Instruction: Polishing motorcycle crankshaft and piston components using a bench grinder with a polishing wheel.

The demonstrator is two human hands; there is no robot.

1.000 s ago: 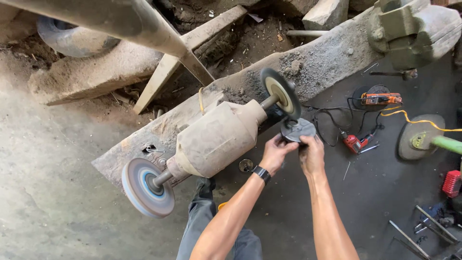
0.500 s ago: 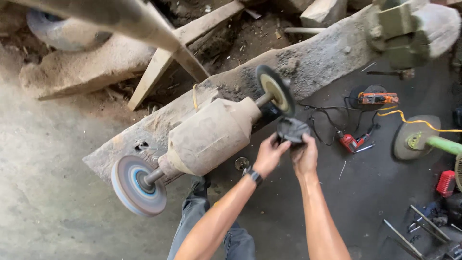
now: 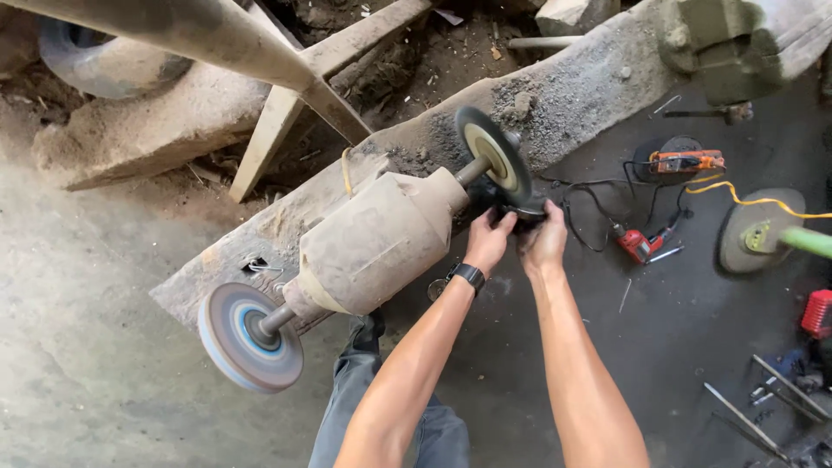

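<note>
- Overhead, the head camera looks down on a dusty double-ended bench grinder (image 3: 381,243) mounted on a long, dirt-caked wooden beam (image 3: 572,95).
- At its far end spins or sits a dark buffing wheel (image 3: 494,156) with a tan centre; whether it turns cannot be told.
- At the near end is a grey-and-blue layered wheel (image 3: 250,336) on the shaft.
- Both hands meet just below the dark wheel: the left hand (image 3: 490,241), with a black wristwatch (image 3: 469,276) on its wrist, and the right hand (image 3: 544,245).
- Each grip is clenched on a small dark metal part (image 3: 523,217), held between them right against the lower rim of the dark wheel; its exact shape is hidden by the fingers.
- Beyond the hands, on the dark floor (image 3: 676,347), lie a small red tool (image 3: 640,245) with a black cable, an orange device (image 3: 686,161) and a yellow cord (image 3: 754,201).
- Further right stands a round metal disc (image 3: 754,227) with a green rod (image 3: 810,241) on it.
- Below, the person's grey trousers (image 3: 381,407) show between the arms.
</note>
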